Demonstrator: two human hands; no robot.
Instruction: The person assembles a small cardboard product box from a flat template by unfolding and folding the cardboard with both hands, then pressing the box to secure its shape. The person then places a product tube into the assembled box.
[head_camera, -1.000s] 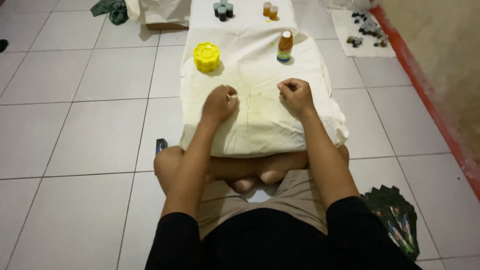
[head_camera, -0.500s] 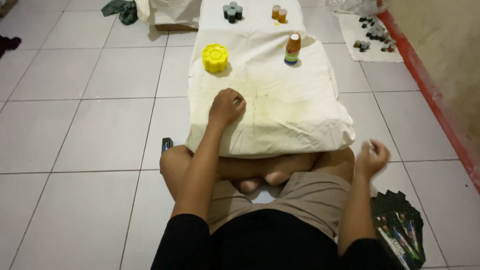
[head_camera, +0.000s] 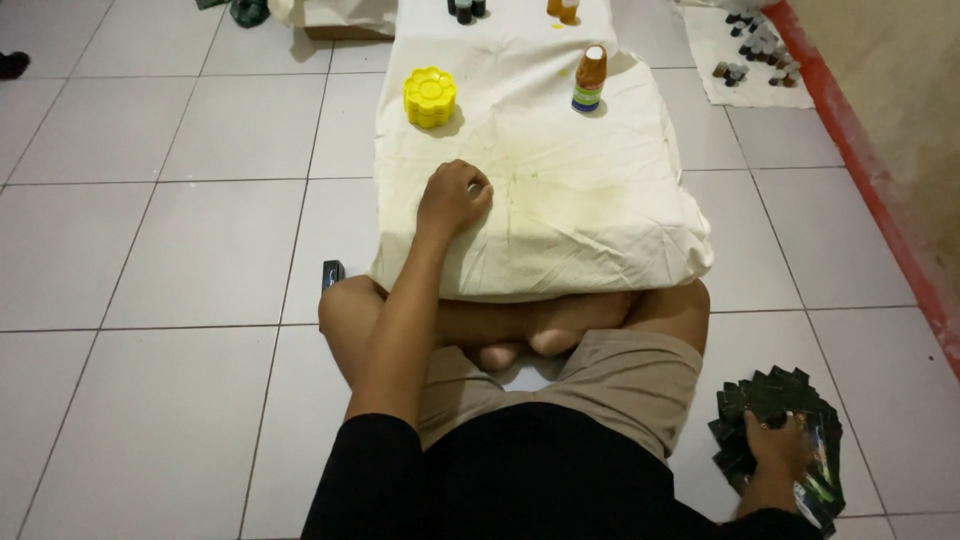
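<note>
Where right hand (head_camera: 778, 447) rests, dark green packets (head_camera: 775, 400) fan, glossy.

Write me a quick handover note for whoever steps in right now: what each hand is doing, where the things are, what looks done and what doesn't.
Left hand: loosely closed, resting on the cream cloth over the low table; whether it holds anything cannot be told.
Right hand: down on the floor at the right hip, gripping the stack of dark green packets.
On the cloth: yellow flower-shaped container far left, capped orange bottle upright far right, more small bottles at the far edge.
Done: a hand is on the packets.
Left: no packet is on the cloth yet; the bottle is capped, the yellow container untouched.
</note>
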